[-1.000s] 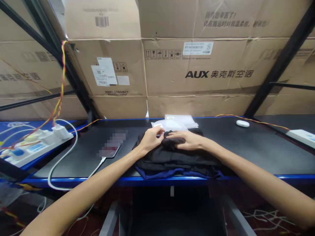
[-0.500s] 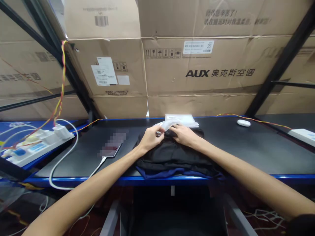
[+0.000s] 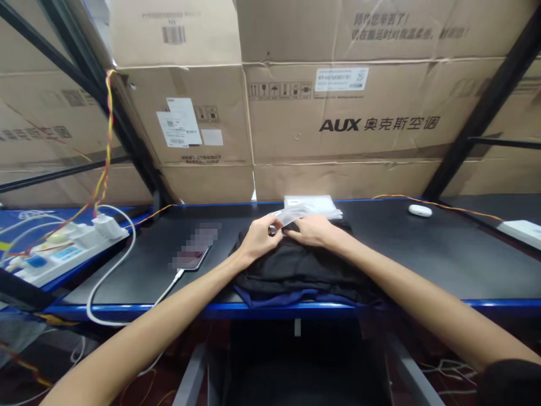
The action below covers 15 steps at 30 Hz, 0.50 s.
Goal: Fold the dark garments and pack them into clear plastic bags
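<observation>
A folded pile of black cloth [image 3: 296,265] with a blue layer under it lies at the table's front edge. Above its far side a translucent plastic bag [image 3: 296,213] is bunched up. My left hand [image 3: 261,235] pinches the near edge of this bag between thumb and fingers. Close by on the right, my right hand [image 3: 315,230] is curled with thumb and fingers on black cloth by the bag's edge; its fingertips are partly hidden. Behind both hands sits a flat stack of clear plastic bags [image 3: 315,202].
On the left a phone [image 3: 196,251] is plugged into a white cable [image 3: 131,248], near a power strip [image 3: 63,251]. A white earbud case [image 3: 420,211] and another white strip [image 3: 522,232] are on the right. Cardboard [image 3: 338,146] walls the back between black posts [image 3: 477,107].
My right hand has shifted slightly down and its fingers are more curled at the bag's edge. My left hand keeps its pinch in the same place.
</observation>
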Each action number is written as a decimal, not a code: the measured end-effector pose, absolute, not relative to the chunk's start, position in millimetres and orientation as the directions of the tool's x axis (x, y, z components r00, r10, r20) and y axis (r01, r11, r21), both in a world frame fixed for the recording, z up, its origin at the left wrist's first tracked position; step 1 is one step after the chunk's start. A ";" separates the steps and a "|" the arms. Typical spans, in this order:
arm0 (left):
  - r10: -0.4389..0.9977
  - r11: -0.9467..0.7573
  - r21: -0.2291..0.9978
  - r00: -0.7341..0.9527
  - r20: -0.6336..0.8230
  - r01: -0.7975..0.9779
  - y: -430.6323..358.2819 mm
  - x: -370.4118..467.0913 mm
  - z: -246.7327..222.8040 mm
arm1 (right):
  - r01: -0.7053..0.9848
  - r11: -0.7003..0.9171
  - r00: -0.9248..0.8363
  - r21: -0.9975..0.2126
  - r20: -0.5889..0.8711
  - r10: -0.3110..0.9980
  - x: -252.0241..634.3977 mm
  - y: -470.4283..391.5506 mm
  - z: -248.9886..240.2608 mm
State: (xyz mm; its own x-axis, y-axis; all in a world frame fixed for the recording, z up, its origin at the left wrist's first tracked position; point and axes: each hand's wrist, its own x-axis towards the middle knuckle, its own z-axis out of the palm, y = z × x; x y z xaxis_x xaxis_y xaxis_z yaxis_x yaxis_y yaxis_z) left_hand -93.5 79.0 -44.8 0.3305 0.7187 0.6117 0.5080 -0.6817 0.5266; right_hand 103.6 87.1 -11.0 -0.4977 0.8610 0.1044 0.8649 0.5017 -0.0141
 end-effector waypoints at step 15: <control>0.741 -0.665 0.552 0.350 0.574 0.503 80.3 -97.6 -43.3 | 0.763 0.635 -0.646 0.117 0.138 0.751 112.8 94.5 -21.8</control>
